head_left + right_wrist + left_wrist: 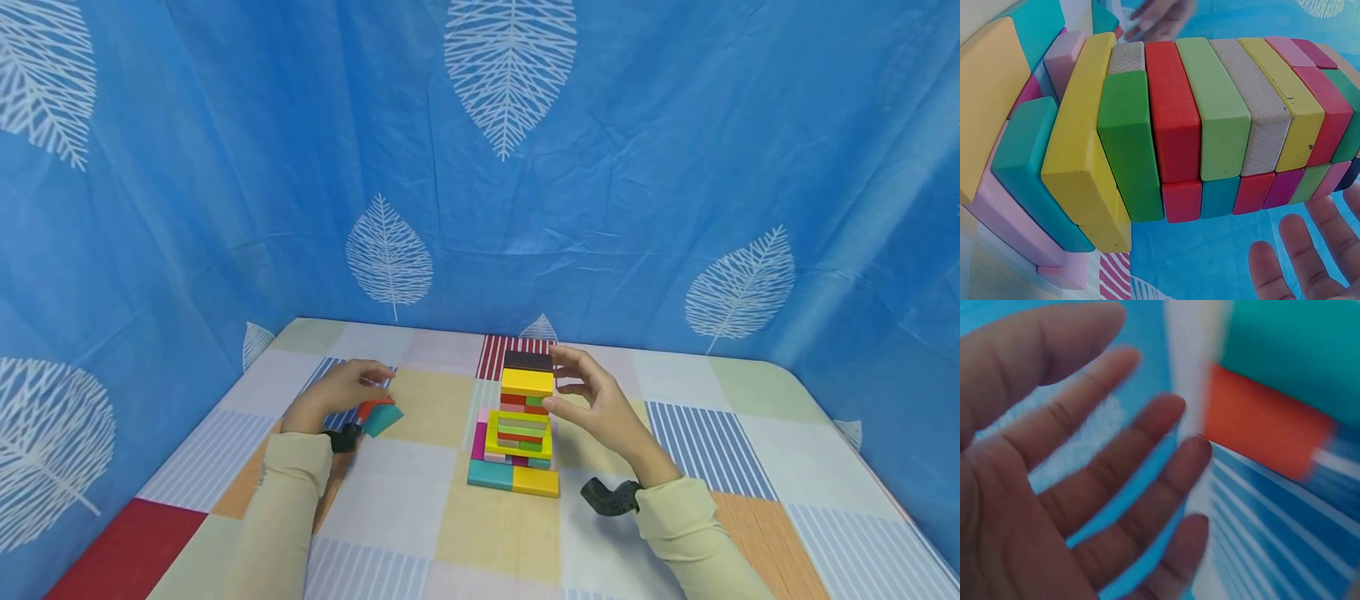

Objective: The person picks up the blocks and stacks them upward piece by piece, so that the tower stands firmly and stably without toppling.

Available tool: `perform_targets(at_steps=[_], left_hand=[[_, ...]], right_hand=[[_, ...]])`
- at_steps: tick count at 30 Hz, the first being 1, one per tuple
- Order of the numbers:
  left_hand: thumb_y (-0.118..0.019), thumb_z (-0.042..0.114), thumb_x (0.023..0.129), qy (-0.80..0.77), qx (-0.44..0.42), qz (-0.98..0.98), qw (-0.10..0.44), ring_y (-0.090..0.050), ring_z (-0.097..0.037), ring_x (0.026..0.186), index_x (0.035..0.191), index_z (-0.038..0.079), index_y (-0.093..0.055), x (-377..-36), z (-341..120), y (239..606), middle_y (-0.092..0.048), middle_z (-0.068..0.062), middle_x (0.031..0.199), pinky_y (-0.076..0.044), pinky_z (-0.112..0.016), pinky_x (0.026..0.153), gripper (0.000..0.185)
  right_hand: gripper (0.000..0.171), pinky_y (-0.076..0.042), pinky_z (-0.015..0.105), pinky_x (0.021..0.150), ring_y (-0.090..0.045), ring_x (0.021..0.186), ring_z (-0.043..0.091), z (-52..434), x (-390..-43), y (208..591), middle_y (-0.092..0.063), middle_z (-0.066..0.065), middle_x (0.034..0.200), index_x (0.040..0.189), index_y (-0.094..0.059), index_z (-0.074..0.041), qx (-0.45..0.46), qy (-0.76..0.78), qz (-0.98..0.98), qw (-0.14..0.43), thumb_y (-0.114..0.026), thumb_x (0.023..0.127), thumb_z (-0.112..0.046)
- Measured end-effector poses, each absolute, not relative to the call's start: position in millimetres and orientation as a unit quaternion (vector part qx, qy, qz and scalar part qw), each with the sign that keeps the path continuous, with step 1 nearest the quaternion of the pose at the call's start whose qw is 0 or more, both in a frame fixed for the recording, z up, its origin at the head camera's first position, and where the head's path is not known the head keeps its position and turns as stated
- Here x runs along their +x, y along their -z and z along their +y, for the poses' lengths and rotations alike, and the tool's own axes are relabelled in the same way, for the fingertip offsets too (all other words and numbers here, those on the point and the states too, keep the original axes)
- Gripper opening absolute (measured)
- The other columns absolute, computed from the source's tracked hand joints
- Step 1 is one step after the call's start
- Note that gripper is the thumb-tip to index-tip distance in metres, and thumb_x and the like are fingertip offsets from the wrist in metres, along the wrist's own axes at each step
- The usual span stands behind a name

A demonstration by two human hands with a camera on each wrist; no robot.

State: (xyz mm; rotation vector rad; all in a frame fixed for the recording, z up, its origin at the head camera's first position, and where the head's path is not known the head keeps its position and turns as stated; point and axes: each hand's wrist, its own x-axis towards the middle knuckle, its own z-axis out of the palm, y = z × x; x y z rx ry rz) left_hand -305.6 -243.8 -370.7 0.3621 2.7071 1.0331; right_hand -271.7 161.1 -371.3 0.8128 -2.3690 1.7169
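A tower of coloured wooden blocks (521, 425) stands mid-table, with a dark block on top and teal and yellow blocks at its base. My right hand (568, 383) is open beside the tower's upper right side, fingers spread; in the right wrist view the fingertips (1297, 262) stay apart from the tower (1197, 125). My left hand (366, 380) hovers open just above a loose teal block (384, 419) and a red block (367, 408) on the cloth. In the left wrist view the fingers (1116, 487) are spread and hold nothing, with the red block (1260, 422) and teal block (1291, 350) just beyond.
The table wears a patchwork cloth (465, 533) of plain and striped squares. Blue leaf-print fabric (480, 167) walls in the back and both sides. A black wrist mount (609, 497) shows at the right sleeve.
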Motion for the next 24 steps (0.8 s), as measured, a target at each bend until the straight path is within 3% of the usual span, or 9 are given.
perform_targets(at_steps=[8, 14, 21, 24], left_hand=[[-0.068, 0.017, 0.102, -0.323, 0.053, 0.937, 0.119, -0.063, -0.04, 0.106, 0.125, -0.011, -0.067, -311, -251, 388, -0.068, -0.027, 0.12, -0.058, -0.052, 0.094, 0.036], [-0.068, 0.02, 0.105, -0.306, 0.048, 0.946, 0.098, -0.065, -0.039, 0.104, 0.123, -0.01, -0.069, -312, -250, 390, -0.069, -0.026, 0.119, -0.059, -0.052, 0.094, 0.035], [-0.071, 0.015, 0.103, -0.299, 0.092, 0.95, 0.001, -0.069, -0.039, 0.104, 0.124, -0.009, -0.07, -314, -244, 381, -0.073, -0.024, 0.114, -0.06, -0.053, 0.094, 0.032], [-0.071, 0.013, 0.102, -0.324, 0.12, 0.937, -0.046, -0.07, -0.035, 0.101, 0.125, -0.007, -0.072, -311, -235, 368, -0.075, -0.02, 0.11, -0.061, -0.052, 0.091, 0.03]], right_hand=[[0.066, -0.054, 0.028, 0.104, -0.057, 0.127, 0.025, 162, -271, 370, -0.055, 0.027, 0.151, 0.155, -0.048, 0.004, 0.267, -0.562, -0.781, 0.058, -0.077, 0.097, -0.002], [0.067, -0.054, 0.029, 0.104, -0.056, 0.128, 0.032, 162, -272, 370, -0.056, 0.024, 0.151, 0.156, -0.047, 0.005, 0.268, -0.562, -0.78, 0.056, -0.077, 0.097, -0.003], [0.067, -0.053, 0.028, 0.104, -0.056, 0.127, 0.028, 162, -273, 375, -0.056, 0.024, 0.151, 0.156, -0.047, 0.003, 0.274, -0.566, -0.776, 0.042, -0.078, 0.097, -0.006], [0.068, -0.054, 0.027, 0.104, -0.056, 0.128, 0.032, 162, -273, 376, -0.056, 0.024, 0.151, 0.156, -0.047, 0.004, 0.275, -0.566, -0.776, 0.041, -0.079, 0.096, -0.007]])
